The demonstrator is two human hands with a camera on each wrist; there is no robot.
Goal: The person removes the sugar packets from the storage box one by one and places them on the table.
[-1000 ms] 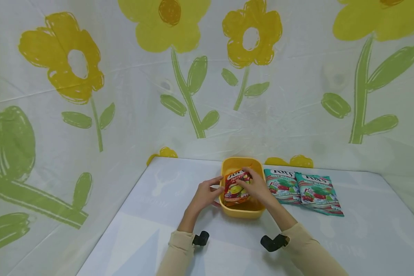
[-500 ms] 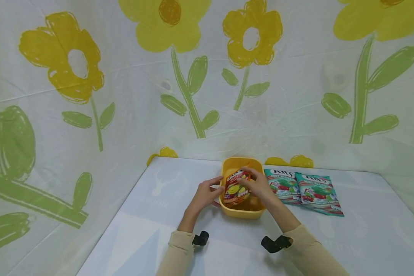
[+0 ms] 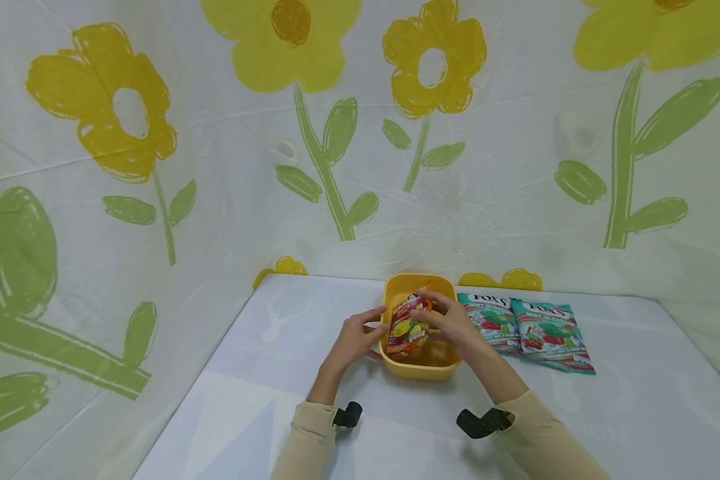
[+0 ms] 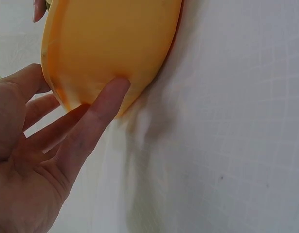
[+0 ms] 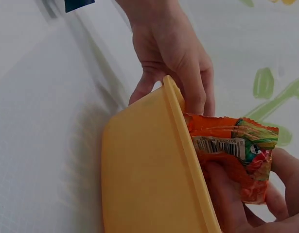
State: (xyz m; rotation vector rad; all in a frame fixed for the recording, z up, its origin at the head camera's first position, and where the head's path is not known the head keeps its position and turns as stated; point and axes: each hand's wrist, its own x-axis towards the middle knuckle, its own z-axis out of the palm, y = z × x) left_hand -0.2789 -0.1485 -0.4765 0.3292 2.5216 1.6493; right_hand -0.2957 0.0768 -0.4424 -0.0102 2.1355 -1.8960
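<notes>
My left hand point(image 3: 354, 339) grips the left wall of a yellow plastic container point(image 3: 423, 373). In the left wrist view, one digit presses the outside of the container point(image 4: 110, 43) while other fingers reach over its rim. A red-and-orange Fox's Fruits candy bag point(image 3: 403, 328) leans inside the container. My right hand point(image 3: 456, 327) holds that bag by its right side. The right wrist view shows the barcode side of the candy bag point(image 5: 222, 131) standing above the rim, with fingers of my right hand point(image 5: 285, 189) on both sides of it.
Two teal Fox's candy bags lie flat right of the container, the nearer bag point(image 3: 489, 323) close beside it and the farther bag point(image 3: 558, 340) overlapping it. A flower-printed curtain point(image 3: 228, 220) hangs behind the pale table point(image 3: 276, 387).
My right hand has tipped the right side of the red candy bag up, so its front now shows narrower and turned. The left hand has kept its grip on the container.
</notes>
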